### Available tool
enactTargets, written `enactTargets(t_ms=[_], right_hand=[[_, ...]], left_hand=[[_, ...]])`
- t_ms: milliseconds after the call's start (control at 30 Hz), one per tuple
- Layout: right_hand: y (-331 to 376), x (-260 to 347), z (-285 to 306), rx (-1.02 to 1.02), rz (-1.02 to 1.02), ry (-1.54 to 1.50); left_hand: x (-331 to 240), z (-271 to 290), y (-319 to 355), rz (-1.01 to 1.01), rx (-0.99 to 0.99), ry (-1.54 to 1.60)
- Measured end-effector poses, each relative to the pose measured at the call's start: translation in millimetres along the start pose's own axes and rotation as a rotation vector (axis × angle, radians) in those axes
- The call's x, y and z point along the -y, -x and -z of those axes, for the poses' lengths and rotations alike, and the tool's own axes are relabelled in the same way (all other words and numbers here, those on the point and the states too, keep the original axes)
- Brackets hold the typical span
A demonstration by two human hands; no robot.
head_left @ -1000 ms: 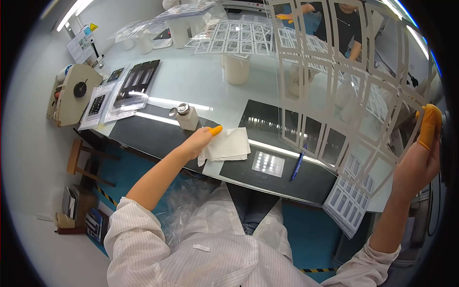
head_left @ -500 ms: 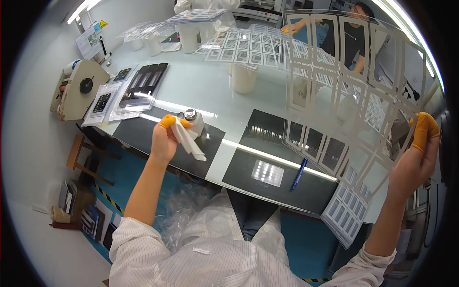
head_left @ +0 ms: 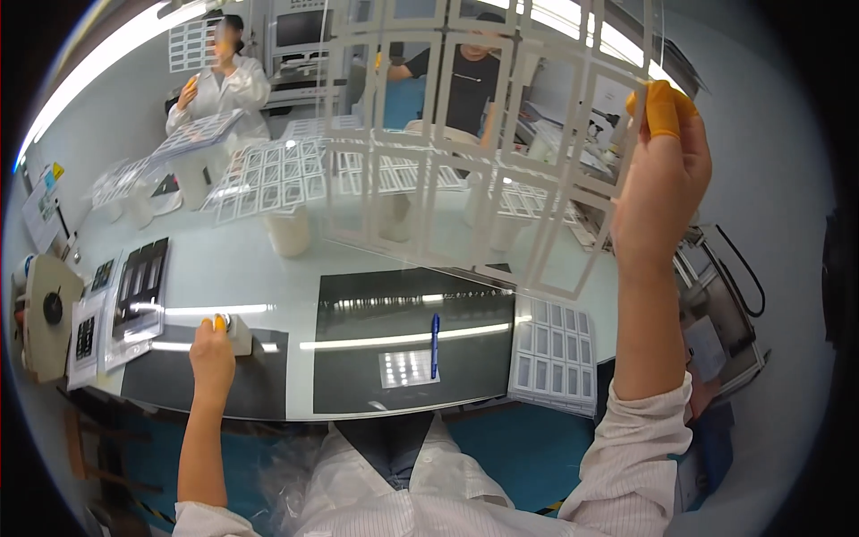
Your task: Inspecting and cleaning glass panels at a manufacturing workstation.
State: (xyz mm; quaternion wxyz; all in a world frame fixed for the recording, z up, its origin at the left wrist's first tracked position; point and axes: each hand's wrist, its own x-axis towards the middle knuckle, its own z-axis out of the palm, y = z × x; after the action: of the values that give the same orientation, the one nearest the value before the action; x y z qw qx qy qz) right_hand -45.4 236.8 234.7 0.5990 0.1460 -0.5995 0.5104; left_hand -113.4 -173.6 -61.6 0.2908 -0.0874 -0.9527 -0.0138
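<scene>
Small yellow sign (head_left: pixel 58 170) on left wall (head_left: pixel 94 139), pale notice (head_left: pixel 41 219) below, too small to read; cropped lettering (head_left: pixel 309 4) above dark screen (head_left: pixel 302 30)

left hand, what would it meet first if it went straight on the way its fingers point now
Most likely the pale bottle: the left hand's fingers point toward its top, though depth is unclear and they may already touch it.

Workshop: large worktop (head_left: pixel 201 273), white-coated worker (head_left: pixel 234 93)
</scene>
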Motion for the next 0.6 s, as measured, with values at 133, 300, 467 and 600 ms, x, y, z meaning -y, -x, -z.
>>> enactTargets(t_ms=[133, 300, 467, 600], right_hand=[[-24.8, 13.4, 2.1, -0.107, 0.015, -0.074], [-43.0, 29.0, 9.1, -0.146, 0.053, -0.006], [-48.4, 45.3, 5.7, -0.200, -0.002, -0.001], [-48.2, 52.1, 6.7, -0.162, 0.029, -0.029]], left_hand=[[0.7, 4.1, -1.7, -0.011, 0.000, 0.051], [-5.3, 10.3, -6.1, -0.005, -0.029, 0.110], [-2.7, 5.2, -0.3, -0.007, -0.037, 0.083], [-2.7, 5.9, -1.8, 0.014, -0.030, 0.107]])
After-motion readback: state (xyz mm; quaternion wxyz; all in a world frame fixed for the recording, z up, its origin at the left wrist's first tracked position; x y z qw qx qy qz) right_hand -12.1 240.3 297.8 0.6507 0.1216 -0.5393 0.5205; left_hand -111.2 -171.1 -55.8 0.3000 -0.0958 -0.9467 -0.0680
